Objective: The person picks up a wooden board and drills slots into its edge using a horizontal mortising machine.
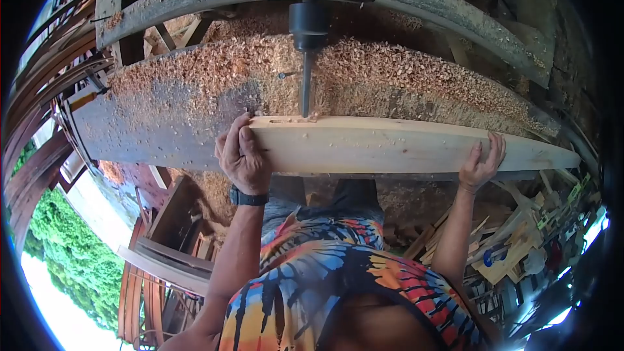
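A long pale wooden plank (364,146) lies across the work surface, its upper edge facing the machine. My left hand (244,159) is closed around the plank's left end, thumb on the near face and fingers over the top edge. Further right, my right hand (483,161) grips the plank from below, with fingers and thumb against its face. A drill bit (306,84) points down from a black chuck (308,25), its tip at the plank's upper edge. Beside the tip, a narrow slot (283,120) is cut into that edge. Small chips dot the plank's face.
Wood shavings (403,68) cover the back of the dark work table (130,127). Heavy wooden beams (455,16) run behind it on both sides of the machine. Scrap wood (520,240) is piled at lower right. A wooden frame (172,263) stands at lower left.
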`<state>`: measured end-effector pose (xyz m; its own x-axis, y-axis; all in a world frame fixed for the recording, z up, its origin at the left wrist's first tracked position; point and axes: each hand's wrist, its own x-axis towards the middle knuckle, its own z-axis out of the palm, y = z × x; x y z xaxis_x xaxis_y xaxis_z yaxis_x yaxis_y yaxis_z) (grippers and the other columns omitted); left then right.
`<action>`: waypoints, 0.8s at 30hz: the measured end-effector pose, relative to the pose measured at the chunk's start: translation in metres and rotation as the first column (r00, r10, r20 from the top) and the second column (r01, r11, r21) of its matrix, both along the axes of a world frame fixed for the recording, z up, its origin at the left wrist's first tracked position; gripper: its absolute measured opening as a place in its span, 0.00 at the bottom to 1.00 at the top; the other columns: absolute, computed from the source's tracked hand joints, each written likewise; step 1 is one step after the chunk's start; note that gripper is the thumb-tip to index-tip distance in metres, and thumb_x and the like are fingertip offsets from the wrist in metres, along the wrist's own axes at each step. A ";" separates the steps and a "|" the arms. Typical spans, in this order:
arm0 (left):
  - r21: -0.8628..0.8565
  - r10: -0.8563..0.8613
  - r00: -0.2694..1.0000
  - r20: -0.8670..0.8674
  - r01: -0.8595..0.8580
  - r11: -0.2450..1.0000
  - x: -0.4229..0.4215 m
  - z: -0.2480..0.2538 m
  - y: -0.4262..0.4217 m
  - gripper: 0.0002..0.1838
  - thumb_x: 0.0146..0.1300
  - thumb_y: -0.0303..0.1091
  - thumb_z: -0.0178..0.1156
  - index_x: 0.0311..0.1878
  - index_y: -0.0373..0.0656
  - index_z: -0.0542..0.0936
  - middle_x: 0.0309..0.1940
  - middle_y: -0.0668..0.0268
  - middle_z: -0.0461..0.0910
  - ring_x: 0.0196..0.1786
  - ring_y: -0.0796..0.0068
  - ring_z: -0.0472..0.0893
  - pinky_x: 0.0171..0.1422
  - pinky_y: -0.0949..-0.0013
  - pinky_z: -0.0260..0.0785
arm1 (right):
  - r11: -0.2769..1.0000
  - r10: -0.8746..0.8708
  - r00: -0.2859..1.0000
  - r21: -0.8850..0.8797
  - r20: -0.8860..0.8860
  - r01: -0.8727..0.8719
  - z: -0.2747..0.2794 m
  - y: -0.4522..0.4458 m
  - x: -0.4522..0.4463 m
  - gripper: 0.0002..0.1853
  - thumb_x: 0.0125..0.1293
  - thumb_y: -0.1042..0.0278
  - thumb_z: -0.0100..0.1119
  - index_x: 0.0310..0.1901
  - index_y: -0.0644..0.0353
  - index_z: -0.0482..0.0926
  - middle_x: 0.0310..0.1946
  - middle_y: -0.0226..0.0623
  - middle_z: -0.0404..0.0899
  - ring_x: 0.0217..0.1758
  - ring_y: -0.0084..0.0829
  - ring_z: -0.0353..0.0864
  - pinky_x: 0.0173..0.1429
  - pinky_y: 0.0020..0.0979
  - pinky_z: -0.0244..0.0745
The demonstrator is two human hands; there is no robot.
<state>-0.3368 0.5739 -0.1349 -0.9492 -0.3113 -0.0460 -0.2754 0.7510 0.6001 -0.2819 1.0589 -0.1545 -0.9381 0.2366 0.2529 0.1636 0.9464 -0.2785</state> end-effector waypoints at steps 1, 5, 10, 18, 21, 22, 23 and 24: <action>0.001 -0.001 1.000 0.001 0.001 1.000 0.000 0.000 -0.001 0.16 0.84 0.39 0.56 0.56 0.41 0.90 0.52 0.60 0.92 0.55 0.61 0.86 0.66 0.58 0.74 | 1.000 -0.007 1.000 -0.002 0.010 0.007 0.001 -0.001 0.002 0.20 0.73 0.62 0.63 0.58 0.68 0.82 0.58 0.49 0.83 0.69 0.57 0.77 0.76 0.56 0.67; 0.009 0.010 0.999 -0.039 -0.010 1.000 -0.009 -0.004 -0.001 0.15 0.83 0.38 0.58 0.56 0.41 0.90 0.51 0.60 0.92 0.55 0.62 0.86 0.65 0.59 0.75 | 1.000 -0.021 1.000 0.003 0.016 0.021 -0.001 0.000 -0.006 0.21 0.74 0.60 0.62 0.58 0.69 0.82 0.58 0.50 0.83 0.68 0.57 0.77 0.76 0.56 0.68; -0.013 -0.001 1.000 -0.031 0.001 1.000 -0.016 -0.003 -0.002 0.14 0.82 0.37 0.59 0.56 0.42 0.91 0.50 0.60 0.92 0.52 0.64 0.85 0.62 0.61 0.75 | 0.999 -0.039 0.999 0.010 0.020 0.039 -0.002 0.001 -0.010 0.21 0.74 0.60 0.63 0.58 0.69 0.82 0.58 0.50 0.83 0.68 0.56 0.77 0.76 0.56 0.68; 0.041 0.008 0.993 -0.116 -0.003 0.999 -0.060 -0.012 0.004 0.11 0.79 0.39 0.64 0.53 0.49 0.92 0.43 0.67 0.92 0.48 0.66 0.84 0.63 0.60 0.70 | 0.995 -0.080 0.997 0.051 0.000 0.080 -0.010 0.008 -0.028 0.19 0.76 0.61 0.63 0.58 0.67 0.83 0.59 0.50 0.84 0.69 0.56 0.77 0.76 0.54 0.69; 0.091 0.010 0.992 -0.125 0.002 0.996 -0.080 -0.013 0.006 0.12 0.80 0.40 0.62 0.53 0.48 0.92 0.43 0.64 0.92 0.47 0.66 0.85 0.60 0.59 0.72 | 0.991 -0.130 0.992 0.027 -0.001 0.130 -0.011 0.006 -0.039 0.18 0.76 0.62 0.62 0.58 0.67 0.84 0.59 0.50 0.84 0.70 0.55 0.77 0.76 0.53 0.69; 0.111 0.017 0.992 -0.127 -0.003 0.994 -0.081 -0.015 0.005 0.12 0.80 0.41 0.62 0.52 0.48 0.92 0.43 0.64 0.92 0.46 0.65 0.85 0.60 0.59 0.73 | 0.992 -0.123 0.992 0.013 -0.006 0.123 -0.011 0.005 -0.042 0.18 0.76 0.62 0.62 0.58 0.68 0.84 0.60 0.51 0.84 0.70 0.55 0.77 0.76 0.52 0.69; 0.133 0.025 0.992 -0.127 -0.008 0.991 -0.081 -0.017 0.004 0.13 0.81 0.41 0.62 0.52 0.48 0.92 0.43 0.64 0.92 0.46 0.65 0.85 0.59 0.60 0.73 | 0.993 -0.117 0.993 0.001 -0.011 0.117 -0.010 0.006 -0.044 0.17 0.77 0.63 0.62 0.57 0.68 0.84 0.61 0.52 0.84 0.70 0.55 0.78 0.76 0.51 0.69; 0.155 0.032 0.993 -0.117 -0.014 0.988 -0.079 -0.017 0.004 0.13 0.81 0.42 0.61 0.52 0.49 0.92 0.43 0.63 0.92 0.46 0.65 0.85 0.59 0.60 0.73 | 0.994 -0.110 0.994 -0.009 -0.005 0.110 -0.009 0.005 -0.041 0.17 0.77 0.63 0.63 0.57 0.69 0.84 0.62 0.53 0.83 0.71 0.56 0.78 0.76 0.50 0.69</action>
<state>-0.4158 0.5784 -0.1516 -0.9434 -0.3310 0.0179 -0.2112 0.6418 0.7372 -0.3226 1.0639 -0.1630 -0.9048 0.3408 0.2554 0.2652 0.9201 -0.2882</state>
